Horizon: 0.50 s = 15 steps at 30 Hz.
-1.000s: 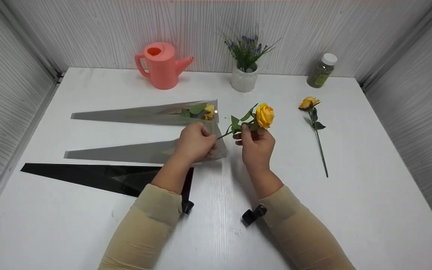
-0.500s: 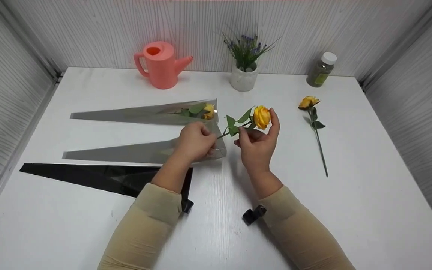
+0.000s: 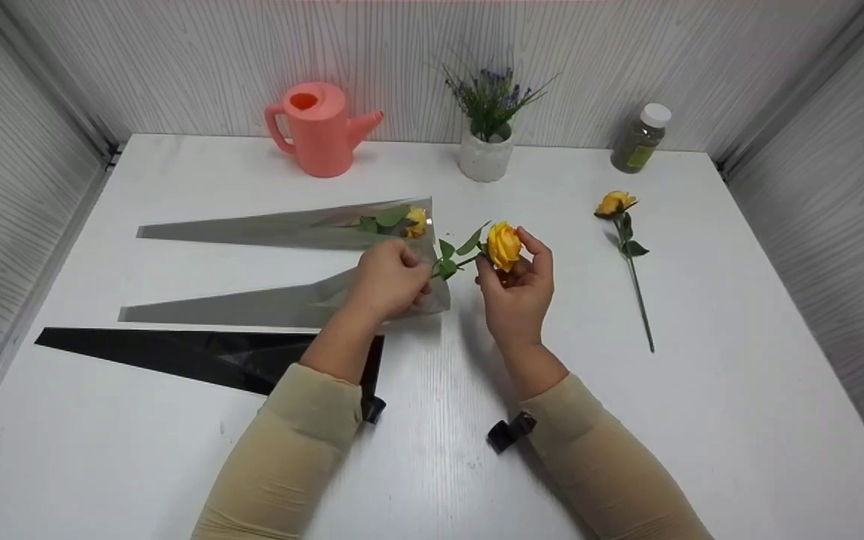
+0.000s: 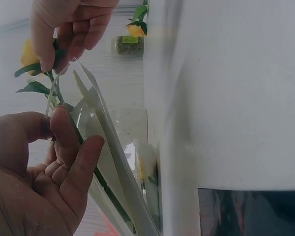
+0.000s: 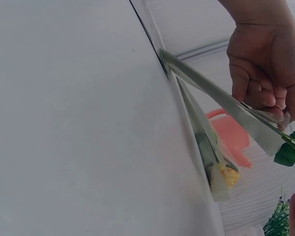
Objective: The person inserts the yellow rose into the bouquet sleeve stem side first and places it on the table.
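1. The yellow rose (image 3: 504, 246) is between the two hands, its bloom outside the grey see-through sleeve (image 3: 274, 302) and its stem (image 4: 108, 191) running down inside, as the left wrist view shows.
2. The right hand (image 3: 518, 296) pinches the rose just below the bloom, with a finger beside the petals.
3. The left hand (image 3: 391, 279) has its thumb and finger together on the sleeve's rim, lifting that wide end off the desk (image 3: 739, 420).
4. The rose looks light, probably artificial: a fairly stiff stem, softer petals. The firm place to take it is the stem under the bloom; the leaves (image 3: 445, 268) could snag on the rim.
5. The sleeve seems thin, slick and easily creased — best taken lightly at the edge.
6. The desk is white and smooth. Beyond the worked sleeve lies another sleeve (image 3: 282, 229) with a rose inside; nearer the person lies a black wrapper (image 3: 177, 358). A loose rose (image 3: 633, 248) lies well to the right.
7. Along the back stand a pink watering can (image 3: 318, 135), a potted plant (image 3: 485, 157) and a white-capped jar (image 3: 638, 140) — all before a pale, wood-grained wall (image 3: 207, 67).
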{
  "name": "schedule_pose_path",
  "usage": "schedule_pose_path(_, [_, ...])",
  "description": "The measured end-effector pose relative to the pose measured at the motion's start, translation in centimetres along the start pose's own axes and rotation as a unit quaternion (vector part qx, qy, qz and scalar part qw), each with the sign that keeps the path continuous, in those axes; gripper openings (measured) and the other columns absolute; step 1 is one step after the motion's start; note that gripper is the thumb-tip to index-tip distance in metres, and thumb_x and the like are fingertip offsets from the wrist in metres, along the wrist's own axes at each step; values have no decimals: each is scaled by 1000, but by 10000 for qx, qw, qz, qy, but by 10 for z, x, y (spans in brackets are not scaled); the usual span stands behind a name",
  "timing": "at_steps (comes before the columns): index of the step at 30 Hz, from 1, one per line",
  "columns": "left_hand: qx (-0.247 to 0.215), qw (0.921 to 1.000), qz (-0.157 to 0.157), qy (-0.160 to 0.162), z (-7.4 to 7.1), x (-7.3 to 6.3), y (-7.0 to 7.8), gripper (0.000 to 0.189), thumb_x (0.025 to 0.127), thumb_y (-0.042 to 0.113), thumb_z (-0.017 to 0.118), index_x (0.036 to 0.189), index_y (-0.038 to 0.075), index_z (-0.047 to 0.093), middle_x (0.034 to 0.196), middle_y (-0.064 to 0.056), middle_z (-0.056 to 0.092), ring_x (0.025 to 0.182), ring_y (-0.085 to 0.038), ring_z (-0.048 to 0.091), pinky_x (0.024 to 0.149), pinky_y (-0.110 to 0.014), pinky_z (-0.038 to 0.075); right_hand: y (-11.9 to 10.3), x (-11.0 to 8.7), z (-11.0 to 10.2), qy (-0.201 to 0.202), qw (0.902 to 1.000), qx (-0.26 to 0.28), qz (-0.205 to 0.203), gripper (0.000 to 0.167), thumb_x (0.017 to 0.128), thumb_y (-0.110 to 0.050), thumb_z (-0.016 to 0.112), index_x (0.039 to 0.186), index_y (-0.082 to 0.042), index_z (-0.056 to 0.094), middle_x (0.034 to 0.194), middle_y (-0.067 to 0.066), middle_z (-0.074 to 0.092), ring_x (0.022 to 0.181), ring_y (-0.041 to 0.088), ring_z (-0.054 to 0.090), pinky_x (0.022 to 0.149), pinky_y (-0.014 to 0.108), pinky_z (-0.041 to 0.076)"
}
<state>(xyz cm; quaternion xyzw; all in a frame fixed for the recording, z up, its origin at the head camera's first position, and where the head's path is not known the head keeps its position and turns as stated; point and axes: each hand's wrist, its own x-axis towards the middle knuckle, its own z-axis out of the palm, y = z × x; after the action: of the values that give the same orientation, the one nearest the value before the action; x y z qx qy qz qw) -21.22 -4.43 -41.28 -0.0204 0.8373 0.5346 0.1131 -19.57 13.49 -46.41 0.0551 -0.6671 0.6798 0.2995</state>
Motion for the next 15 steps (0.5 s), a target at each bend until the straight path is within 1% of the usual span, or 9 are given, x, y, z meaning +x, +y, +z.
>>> schedule_pose_path(2, [-56, 10000, -2, -1, -1, 0, 0, 7, 100, 10, 61, 98, 3, 61, 86, -11, 73, 71, -20, 69, 64, -32, 56, 0, 0, -1, -23, 10000, -48, -37, 53, 91, 7, 74, 138, 5, 51, 119, 19, 70, 76, 19, 69, 68, 27, 59])
schedule_pose_path(4, [-137, 9999, 28, -8, -1, 0, 0, 8, 100, 10, 60, 98, 3, 61, 85, -12, 73, 70, -19, 69, 63, -31, 56, 1, 0, -1, -57, 10000, -66, -45, 50, 91, 6, 73, 137, 4, 51, 121, 18, 68, 80, 20, 70, 70, 28, 60])
schedule_pose_path(6, [-252, 9997, 51, -25, -2, 0, 0, 9, 101, 10, 59, 98, 2, 60, 84, -13, 73, 68, -19, 69, 63, -31, 57, 2, -1, -2, -101, 9999, -84, -75, 47, 92, 5, 70, 135, 1, 52, 120, 17, 68, 82, 22, 71, 71, 28, 60])
schedule_pose_path(9, [-391, 9992, 52, -54, -3, -1, 0, 10, 102, 10, 59, 99, 1, 60, 83, -14, 73, 67, -19, 70, 62, -30, 57, 3, -1, -3, -191, 9996, -12, -185, 45, 89, 9, 64, 131, 0, 50, 117, 18, 68, 87, 23, 70, 73, 28, 59])
schedule_pose_path(12, [-470, 9989, 28, -59, -3, -1, 0, 12, 103, 12, 59, 99, 1, 59, 84, -15, 73, 66, -19, 70, 61, -30, 58, 3, -2, -3, -290, 9990, 139, -311, 46, 85, 14, 59, 128, 1, 47, 117, 20, 66, 96, 25, 69, 80, 30, 60])
schedule_pose_path(15, [-501, 9987, 42, -38, -4, -1, -1, 11, 102, 10, 58, 97, 1, 58, 82, -15, 72, 64, -18, 69, 59, -29, 57, 3, -2, -4, -382, 9983, 244, -378, 46, 83, 18, 58, 124, 1, 45, 121, 22, 62, 105, 28, 68, 89, 34, 60])
